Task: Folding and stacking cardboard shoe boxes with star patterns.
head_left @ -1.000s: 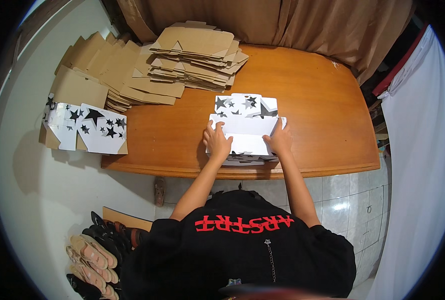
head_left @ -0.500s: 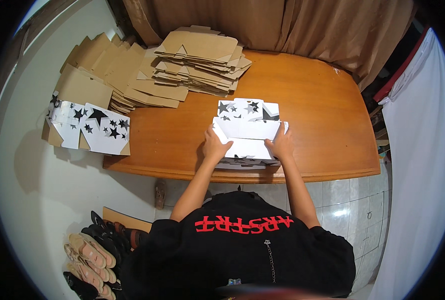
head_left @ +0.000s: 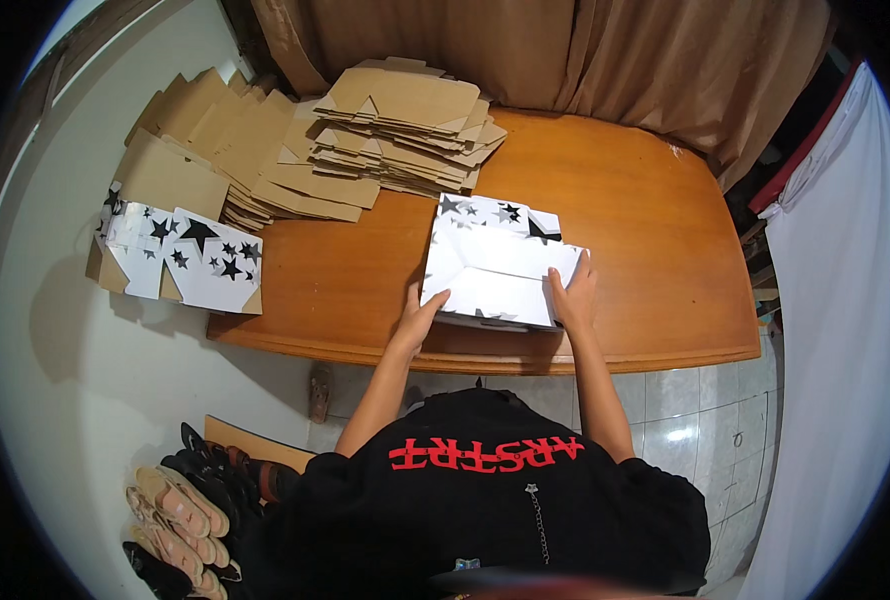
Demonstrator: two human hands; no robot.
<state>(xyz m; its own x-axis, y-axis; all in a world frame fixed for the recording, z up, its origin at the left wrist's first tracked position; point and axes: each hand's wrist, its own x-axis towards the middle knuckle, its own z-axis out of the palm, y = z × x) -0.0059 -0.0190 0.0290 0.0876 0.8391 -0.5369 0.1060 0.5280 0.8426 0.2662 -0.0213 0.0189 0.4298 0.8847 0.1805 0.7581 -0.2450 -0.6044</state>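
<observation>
A white cardboard box with black stars on its outside is partly folded up near the table's front edge. Its plain white inside faces me, and the star-printed flap rises at the far side. My left hand grips the near left corner, thumb on top and fingers hidden beneath. On the right wall, my right hand is closed, its thumb inside the box and its fingers outside. Whatever lies under the box is mostly hidden.
Flat brown cardboard blanks are stacked at the back left of the wooden table. More blanks lean beside them, with a star-printed sheet at the left edge. Shoes stand on the floor; a brown curtain hangs behind.
The box has turned slightly and tilted, its right side now swung a little outward. My left hand has slid down to the near left corner; my right hand has shifted slightly right.
</observation>
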